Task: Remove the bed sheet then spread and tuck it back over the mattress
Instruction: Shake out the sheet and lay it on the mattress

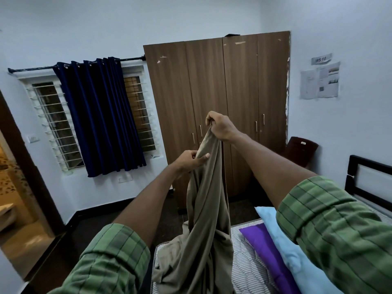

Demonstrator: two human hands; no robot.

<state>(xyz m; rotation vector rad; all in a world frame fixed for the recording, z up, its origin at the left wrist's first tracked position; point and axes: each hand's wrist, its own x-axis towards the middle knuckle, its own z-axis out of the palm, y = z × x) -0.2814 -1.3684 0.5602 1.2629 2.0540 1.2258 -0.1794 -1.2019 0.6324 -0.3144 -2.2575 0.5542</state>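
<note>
A tan bed sheet (204, 211) hangs bunched in the air in front of me, its lower end piled on the striped bare mattress (248, 270). My right hand (220, 125) grips the sheet's top edge, raised highest. Lower and to the left, my left hand (191, 161) pinches a fold of the same sheet between thumb and fingers. Both arms are stretched forward, with green checked sleeves rolled up.
A purple pillow (267, 253) and a light blue pillow (294, 257) lie on the mattress at right. A black bed frame (369, 181) stands at far right. Ahead are a brown wardrobe (212, 98), a dark chair (301, 149), a blue curtain (99, 117), and a doorway at left.
</note>
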